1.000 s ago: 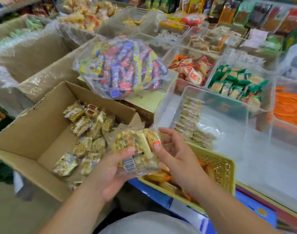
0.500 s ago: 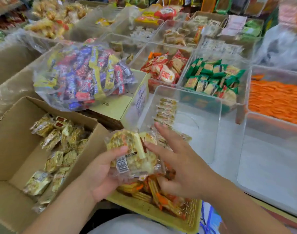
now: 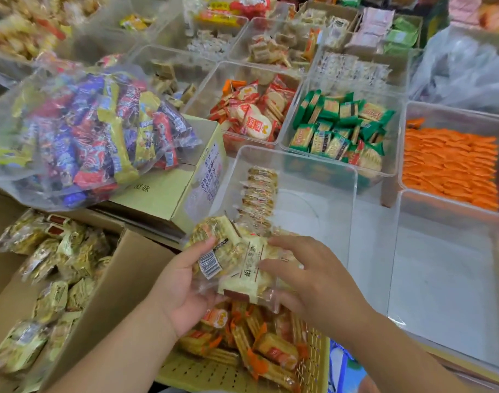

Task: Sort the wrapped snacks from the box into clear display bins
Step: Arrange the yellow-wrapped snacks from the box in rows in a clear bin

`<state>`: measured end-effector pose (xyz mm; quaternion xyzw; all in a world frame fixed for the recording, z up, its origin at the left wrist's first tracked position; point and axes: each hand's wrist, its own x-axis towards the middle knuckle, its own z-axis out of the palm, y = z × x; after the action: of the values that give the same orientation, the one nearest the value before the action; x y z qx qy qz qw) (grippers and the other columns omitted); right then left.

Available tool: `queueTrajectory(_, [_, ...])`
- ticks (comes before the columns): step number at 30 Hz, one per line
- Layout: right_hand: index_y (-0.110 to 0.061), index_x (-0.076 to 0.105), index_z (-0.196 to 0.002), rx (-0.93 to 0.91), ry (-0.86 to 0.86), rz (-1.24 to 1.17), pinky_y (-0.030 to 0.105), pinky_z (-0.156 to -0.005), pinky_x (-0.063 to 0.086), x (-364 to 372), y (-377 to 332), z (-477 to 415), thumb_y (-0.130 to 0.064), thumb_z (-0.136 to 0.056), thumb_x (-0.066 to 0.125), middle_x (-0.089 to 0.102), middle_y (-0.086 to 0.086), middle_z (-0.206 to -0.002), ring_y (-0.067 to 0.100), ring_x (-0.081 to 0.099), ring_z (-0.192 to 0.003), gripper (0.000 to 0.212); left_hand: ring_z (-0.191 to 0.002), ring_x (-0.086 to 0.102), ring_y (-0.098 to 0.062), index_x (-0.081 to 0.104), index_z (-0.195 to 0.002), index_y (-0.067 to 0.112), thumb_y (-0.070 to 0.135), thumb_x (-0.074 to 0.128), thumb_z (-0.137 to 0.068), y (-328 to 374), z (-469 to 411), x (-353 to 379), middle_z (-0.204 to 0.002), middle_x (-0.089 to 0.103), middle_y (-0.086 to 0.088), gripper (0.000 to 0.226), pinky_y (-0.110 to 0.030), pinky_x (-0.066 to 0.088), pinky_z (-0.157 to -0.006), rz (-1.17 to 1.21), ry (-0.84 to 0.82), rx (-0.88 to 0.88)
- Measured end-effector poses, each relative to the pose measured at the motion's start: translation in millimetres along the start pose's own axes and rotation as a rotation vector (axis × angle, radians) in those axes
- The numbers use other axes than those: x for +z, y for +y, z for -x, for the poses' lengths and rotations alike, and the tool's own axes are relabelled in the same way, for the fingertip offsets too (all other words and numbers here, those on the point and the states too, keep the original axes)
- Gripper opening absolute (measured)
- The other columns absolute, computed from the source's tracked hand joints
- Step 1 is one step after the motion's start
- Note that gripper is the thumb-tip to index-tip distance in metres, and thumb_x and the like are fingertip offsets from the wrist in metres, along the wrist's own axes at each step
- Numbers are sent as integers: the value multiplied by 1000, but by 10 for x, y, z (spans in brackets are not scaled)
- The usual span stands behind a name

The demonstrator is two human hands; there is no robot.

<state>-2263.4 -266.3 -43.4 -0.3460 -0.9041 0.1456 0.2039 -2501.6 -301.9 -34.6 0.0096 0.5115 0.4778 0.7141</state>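
box (image 3: 115,293) left | basket (image 3: 203,370) right of it | bin (image 3: 313,180) behind basket | bag (image 3: 86,131) on carton (image 3: 157,194)

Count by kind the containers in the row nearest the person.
Cardboard box: 1
Yellow basket: 1
Clear bins: 2, the bin with a snack stack and the bare bin
Total: 4

Bin (image 3: 313,222) floor free right of snack row (image 3: 259,191).
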Motion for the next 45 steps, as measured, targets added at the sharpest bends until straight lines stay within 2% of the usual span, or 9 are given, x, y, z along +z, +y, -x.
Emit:
queueTrajectory(5, [-26, 60, -117, -30, 109, 67, 45, -90, 51, -37, 259, -36, -30, -91, 66, 63, 4, -127, 32, 56, -106, 27, -62, 71, -27, 70, -105, 13, 29, 77, -73, 40, -244, -14, -92, 77, -15, 37, -33, 58, -52, 34, 69, 37])
queueTrajectory(10, [-13, 65, -103, 28, 198, 191, 38, -85, 46, -203, 775, -293, -34, -100, 54, 69, 5, -106, 28, 57, -97, 24, -80, 78, -25, 71, -113, 15, 32, 80, -69, 50, -396, -53, -104, 79, -10, 49, -36, 59, -62, -39, 91, 85])
queueTrajectory(16, [-12, 61, -96, 340, -74, 229, 31, -57, 36, -55, 1286, -586, -38, -96, 55, 68, 7, -84, 33, 60, -79, 27, -90, 78, -29, 72, -117, 18, 30, 80, -73, -38, -406, -239, -110, 79, -11, 46, -41, 61, -68, 103, 126, 74])
queueTrajectory(22, [-11, 57, -107, 578, -451, 245, 44, -80, 49, 552, 1386, -797, -37, -101, 54, 56, 9, -104, 31, 53, -99, 27, -102, 76, -33, 71, -119, 16, 28, 82, -71, -39, -390, -305, -118, 76, -14, 51, -42, 64, -67, 139, 84, 56])
queueTrajectory(25, [-12, 54, -104, 647, -510, 127, 38, -71, 44, 787, 1324, -840, -37, -102, 55, 57, 8, -99, 29, 55, -90, 25, -103, 76, -32, 72, -122, 17, 31, 79, -74, -33, -386, -286, -119, 76, -12, 50, -42, 64, -72, 107, 85, 75])
queueTrajectory(30, [-15, 47, -104, 718, -558, -12, 34, -60, 33, 951, 1235, -856, -38, -106, 45, 58, 5, -89, 25, 52, -79, 23, -103, 76, -30, 85, -92, 23, 31, 77, -75, -36, -366, -291, -116, 77, -12, 20, -50, 53, -91, 77, 65, 87])
queueTrajectory(36, [-18, 48, -133, 784, -591, -58, 44, -90, 49, 884, 1171, -795, -52, -104, 43, 63, 9, -124, 31, 59, -107, 45, -98, 77, -32, 74, -113, 17, 30, 81, -70, -15, -335, -249, -114, 78, -13, 45, -51, 54, -93, 68, 107, 101])
queueTrajectory(39, [-24, 47, -143, 745, -524, 3, 47, -100, 46, 760, 1071, -766, -56, -100, 49, 58, 5, -140, 31, 53, -126, 54, -97, 77, -32, 84, -97, 20, 30, 80, -75, 3, -303, -252, -112, 78, -13, 24, -46, 63, -79, 58, 80, 71])
queueTrajectory(45, [-40, 30, -154, 308, -257, -180, 43, -117, 34, 339, 546, -589, -41, -89, 70, 36, -3, -160, 21, 35, -144, 76, -87, 78, -29, 85, -91, 22, 33, 76, -79, -16, -203, -228, -105, 79, -12, 19, -38, 62, -64, -3, 27, 41])
